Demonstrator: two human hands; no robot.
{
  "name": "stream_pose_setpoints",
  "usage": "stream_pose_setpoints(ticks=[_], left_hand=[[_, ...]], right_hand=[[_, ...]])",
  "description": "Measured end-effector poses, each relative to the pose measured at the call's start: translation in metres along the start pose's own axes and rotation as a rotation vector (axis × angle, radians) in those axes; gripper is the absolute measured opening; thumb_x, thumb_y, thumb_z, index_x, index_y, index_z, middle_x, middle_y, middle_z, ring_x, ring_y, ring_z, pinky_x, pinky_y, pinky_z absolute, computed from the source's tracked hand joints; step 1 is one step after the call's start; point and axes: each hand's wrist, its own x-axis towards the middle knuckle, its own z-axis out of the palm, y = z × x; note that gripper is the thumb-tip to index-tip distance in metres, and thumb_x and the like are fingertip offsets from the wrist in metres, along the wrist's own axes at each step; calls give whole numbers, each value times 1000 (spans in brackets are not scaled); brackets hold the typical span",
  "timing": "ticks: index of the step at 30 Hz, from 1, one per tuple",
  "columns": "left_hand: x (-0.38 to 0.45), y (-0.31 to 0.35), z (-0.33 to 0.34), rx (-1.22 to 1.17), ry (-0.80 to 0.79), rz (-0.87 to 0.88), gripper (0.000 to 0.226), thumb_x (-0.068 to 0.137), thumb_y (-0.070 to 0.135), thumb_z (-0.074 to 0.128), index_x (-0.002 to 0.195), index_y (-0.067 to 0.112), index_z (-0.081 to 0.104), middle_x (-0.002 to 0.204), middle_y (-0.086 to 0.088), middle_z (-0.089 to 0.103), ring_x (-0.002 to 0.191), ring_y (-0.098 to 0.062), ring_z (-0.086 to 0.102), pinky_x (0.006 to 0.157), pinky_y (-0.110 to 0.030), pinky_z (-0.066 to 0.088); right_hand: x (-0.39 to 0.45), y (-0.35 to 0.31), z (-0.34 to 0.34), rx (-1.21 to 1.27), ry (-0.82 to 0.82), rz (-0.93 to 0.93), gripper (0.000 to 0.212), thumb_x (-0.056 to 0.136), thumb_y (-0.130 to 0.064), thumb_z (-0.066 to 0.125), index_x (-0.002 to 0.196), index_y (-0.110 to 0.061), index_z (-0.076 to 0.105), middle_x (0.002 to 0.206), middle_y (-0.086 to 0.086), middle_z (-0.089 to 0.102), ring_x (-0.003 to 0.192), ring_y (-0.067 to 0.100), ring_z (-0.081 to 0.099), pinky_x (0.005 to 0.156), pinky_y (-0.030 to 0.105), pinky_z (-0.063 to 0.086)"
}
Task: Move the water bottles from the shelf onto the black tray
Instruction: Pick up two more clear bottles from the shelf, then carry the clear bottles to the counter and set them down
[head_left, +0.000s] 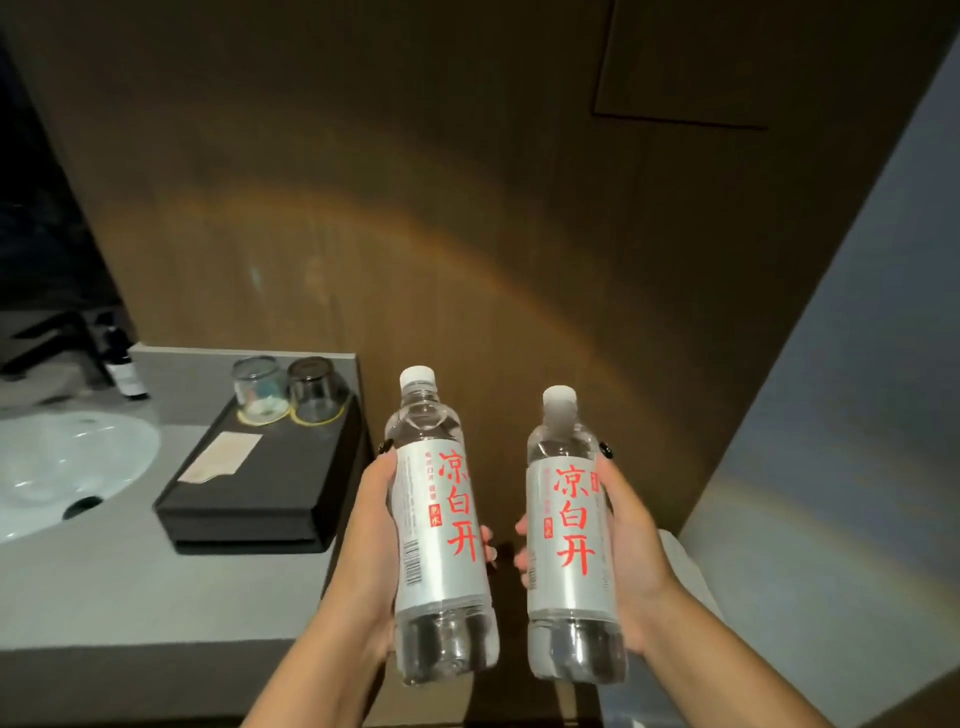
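I hold two clear water bottles with white caps and silver labels printed in red characters. My left hand (371, 525) grips the left bottle (441, 530) around its label. My right hand (631, 540) grips the right bottle (571, 540) the same way. Both bottles are upright in the air, side by side, to the right of the counter. The black tray (270, 488) lies on the grey counter, left of the left bottle, with a bare dark surface toward me.
Two upturned glasses (260, 387) (317, 389) stand at the tray's far end, and a paper card (221, 457) lies on it. A white basin (62, 467), a black tap (57, 338) and a small dark bottle (122, 358) are at the left. A wooden wall (467, 182) is ahead.
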Motion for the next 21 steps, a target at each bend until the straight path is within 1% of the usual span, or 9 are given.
stream_pose_setpoints(ticks=[3,6,8,10,12,14,17,19,21], left_hand=[[-14,11,-20,55,45,98,52,88,54,42,90,5,58,69,-19,59,59,-33,60,60,-37,52],[-30,24,-48,81,67,163,52,88,55,42,98,7,58,77,-23,58,64,-34,59,62,-38,52],[-45,33,-75,90,121,176,53,87,55,44,104,7,59,84,-23,57,68,-35,57,63,-39,52],[-64,44,-104,74,167,172,48,87,52,45,98,7,58,80,-21,56,65,-34,56,60,-38,53],[-87,56,-138,63,196,175,45,88,49,45,92,6,58,74,-21,56,60,-31,56,56,-35,52],[-110,69,-177,82,244,182,49,89,51,44,93,4,58,72,-23,58,60,-32,58,62,-37,52],[-146,92,-235,77,303,201,53,88,52,44,97,2,60,75,-24,58,61,-33,59,69,-42,52],[-168,108,-270,69,321,208,51,87,52,45,94,3,60,75,-24,57,61,-33,58,66,-41,52],[-188,122,-307,56,365,223,52,85,54,47,93,4,61,74,-23,58,62,-33,59,64,-39,53]], right_hand=[[3,14,28,-50,-45,31,60,74,-63,50,95,-8,61,75,14,64,59,26,62,58,31,54],[9,29,63,-109,-98,55,55,73,-61,51,92,-10,62,76,13,63,61,25,61,59,31,54],[14,43,88,-125,-144,72,51,73,-58,51,88,-11,64,76,13,62,60,24,61,58,31,55],[22,62,116,-156,-185,99,49,74,-57,51,88,-11,63,76,13,61,60,24,61,59,32,55],[30,87,148,-190,-207,124,48,80,-56,50,92,-11,58,75,12,61,61,23,60,61,33,55],[38,116,181,-195,-197,151,46,85,-56,48,92,-12,55,73,11,61,61,24,60,63,35,54],[51,165,230,-217,-209,198,49,84,-58,49,90,-11,58,74,13,61,63,26,60,60,34,56],[59,199,263,-248,-242,228,54,83,-60,50,95,-8,60,78,16,63,62,28,63,58,35,55],[62,230,300,-279,-256,250,55,83,-60,50,95,-8,62,78,17,64,62,29,63,59,35,55]])
